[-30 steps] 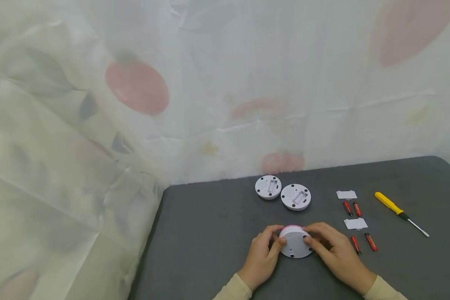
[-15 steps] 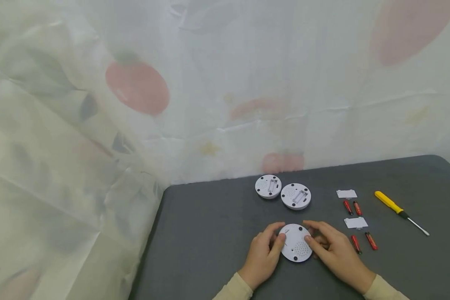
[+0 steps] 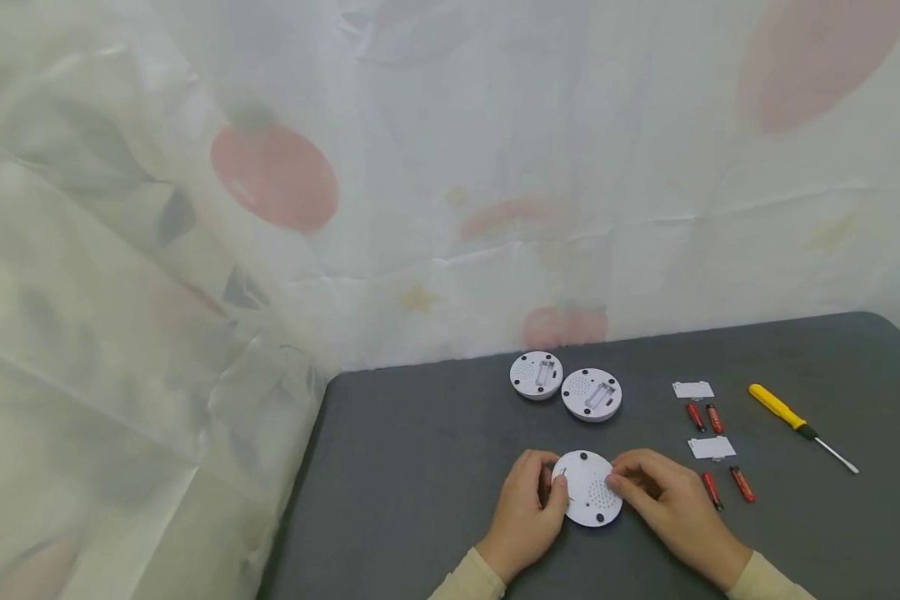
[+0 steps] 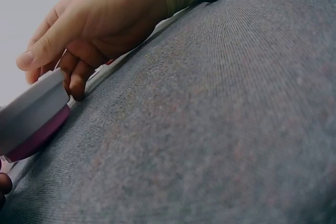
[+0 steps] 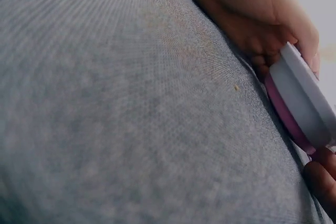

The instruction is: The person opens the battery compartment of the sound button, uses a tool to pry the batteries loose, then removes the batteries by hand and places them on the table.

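Note:
A round white device is held low over the near part of the table, its underside up, showing black feet and a patch of small holes. Its lower rim is pink, as the side-on right wrist view of the device shows. My left hand grips its left edge, thumb on top. At the opposite edge is my right hand, with thumb over the top and fingers curled at the side; in the left wrist view the right hand reaches across behind the device.
Two similar round devices with uncovered battery slots lie further back. To the right are white battery covers, several red batteries and a yellow-handled screwdriver. A patterned sheet hangs behind the dark table.
The device, tilted with its side showing a second ago, now faces up flatter. It has turned between the hands, bringing the patch of holes into view at the right. The hands have shifted only slightly.

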Motion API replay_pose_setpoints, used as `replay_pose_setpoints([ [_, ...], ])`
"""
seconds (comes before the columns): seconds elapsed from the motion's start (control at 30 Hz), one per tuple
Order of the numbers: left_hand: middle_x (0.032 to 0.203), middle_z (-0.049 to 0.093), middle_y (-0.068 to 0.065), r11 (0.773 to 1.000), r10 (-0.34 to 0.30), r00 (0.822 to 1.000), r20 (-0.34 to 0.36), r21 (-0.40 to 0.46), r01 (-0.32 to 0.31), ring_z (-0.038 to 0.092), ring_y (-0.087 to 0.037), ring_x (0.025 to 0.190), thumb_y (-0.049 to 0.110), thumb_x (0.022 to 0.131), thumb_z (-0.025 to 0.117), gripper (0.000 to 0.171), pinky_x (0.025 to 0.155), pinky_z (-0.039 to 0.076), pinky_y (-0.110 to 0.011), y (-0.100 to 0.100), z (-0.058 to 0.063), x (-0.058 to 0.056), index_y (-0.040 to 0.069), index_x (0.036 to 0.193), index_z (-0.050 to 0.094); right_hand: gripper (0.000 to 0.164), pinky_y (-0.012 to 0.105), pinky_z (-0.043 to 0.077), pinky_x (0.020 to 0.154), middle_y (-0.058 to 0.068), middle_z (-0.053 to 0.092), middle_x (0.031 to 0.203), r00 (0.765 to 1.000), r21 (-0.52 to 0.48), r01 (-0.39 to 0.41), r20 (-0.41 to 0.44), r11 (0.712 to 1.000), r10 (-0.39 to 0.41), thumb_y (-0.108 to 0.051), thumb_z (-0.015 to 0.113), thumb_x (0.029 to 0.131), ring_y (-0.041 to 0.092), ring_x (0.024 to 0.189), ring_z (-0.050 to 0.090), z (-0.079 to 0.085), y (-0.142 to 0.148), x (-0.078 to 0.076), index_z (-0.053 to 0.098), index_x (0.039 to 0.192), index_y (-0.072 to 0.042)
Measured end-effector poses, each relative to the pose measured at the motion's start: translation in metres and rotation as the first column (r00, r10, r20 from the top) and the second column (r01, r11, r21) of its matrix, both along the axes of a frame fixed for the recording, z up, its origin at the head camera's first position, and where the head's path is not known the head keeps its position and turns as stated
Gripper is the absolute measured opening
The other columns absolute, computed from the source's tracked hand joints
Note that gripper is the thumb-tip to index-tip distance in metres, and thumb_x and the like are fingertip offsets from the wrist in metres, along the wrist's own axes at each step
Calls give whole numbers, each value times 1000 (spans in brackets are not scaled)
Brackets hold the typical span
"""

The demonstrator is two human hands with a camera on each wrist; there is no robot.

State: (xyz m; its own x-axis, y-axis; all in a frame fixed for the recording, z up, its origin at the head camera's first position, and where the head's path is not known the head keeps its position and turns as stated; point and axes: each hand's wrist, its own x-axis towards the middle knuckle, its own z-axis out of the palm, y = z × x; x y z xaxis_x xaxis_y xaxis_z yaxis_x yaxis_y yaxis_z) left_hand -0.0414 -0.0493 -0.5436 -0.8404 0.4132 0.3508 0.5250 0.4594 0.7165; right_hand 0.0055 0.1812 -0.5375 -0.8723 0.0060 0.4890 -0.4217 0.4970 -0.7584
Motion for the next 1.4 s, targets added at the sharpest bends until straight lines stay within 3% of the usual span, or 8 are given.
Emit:
replay_pose_setpoints([
  [0.1, 113, 61, 5, 1000, -10, 1000, -5, -23, 10, 59, -6, 103, 11, 99, 68, 33, 90, 54, -26, 0, 0, 0, 12, 132, 64, 39, 14, 53, 74, -8, 73, 112, 1000, 53, -31, 1, 998, 31, -7, 94, 86, 3, 85, 67, -1, 2, 1, 78, 120, -18],
  [0.2, 130, 64, 3, 997, -37, 999, 6, -62, 37, 61, -9, 120, 16, 99, 69, 47, 103, 54, -34, -1, 0, 0, 12, 145, 61, 59, 9, 47, 91, -7, 69, 128, 997, 136, -83, 17, 987, 81, -24, 97, 85, 6, 104, 66, -2, 3, 2, 74, 138, -15],
  [0.33, 144, 64, 2, 991, -86, 996, 15, -107, 87, 60, -11, 128, 22, 99, 70, 61, 109, 52, -40, -2, 2, 0, 13, 158, 55, 86, 6, 32, 107, -5, 58, 142, 989, 186, -151, 34, 971, 147, -42, 99, 81, 10, 125, 56, -4, 4, 3, 64, 152, -9],
  [0.43, 152, 62, 2, 986, -110, 994, 4, -126, 110, 60, -10, 127, 24, 99, 70, 67, 108, 52, -39, -2, 3, -1, 16, 162, 51, 92, 6, 31, 107, -5, 53, 141, 986, 179, -164, 21, 970, 163, -43, 101, 77, 9, 124, 52, -4, 5, 2, 63, 153, -7],
  [0.77, 143, 65, 2, 988, -76, 995, 60, -129, 83, 59, -8, 118, 39, 103, 70, 64, 100, 53, -33, -2, 5, 2, 12, 159, 53, 69, 10, 29, 114, -1, 59, 142, 983, 208, -164, -42, 964, 176, -17, 102, 76, 14, 130, 51, -3, 6, 2, 73, 138, -21],
  [0.93, 136, 63, 1, 991, -62, 995, 74, -115, 70, 60, -10, 120, 55, 101, 73, 71, 100, 53, -34, -3, 4, 3, 13, 155, 53, 68, 9, 25, 116, 3, 60, 146, 981, 221, -158, -78, 963, 179, 1, 92, 76, 17, 133, 51, -1, 6, 3, 73, 138, -20],
  [1.1, 130, 62, 6, 993, -83, 996, 41, -83, 86, 60, -6, 116, 55, 92, 86, 74, 98, 53, -30, -3, 2, 3, 19, 147, 53, 71, 11, 27, 116, 6, 62, 146, 973, 203, -163, -128, 965, 191, 14, 79, 72, 19, 134, 52, -2, 7, 1, 74, 136, -16],
  [1.4, 123, 60, 14, 994, -79, 997, 21, -72, 80, 58, -2, 107, 54, 83, 95, 78, 91, 49, -20, -2, 1, 3, 25, 142, 52, 51, 19, 29, 120, 2, 72, 134, 953, 271, -161, -208, 949, 221, 10, 70, 78, 25, 128, 61, 4, 8, -1, 81, 121, -15],
])
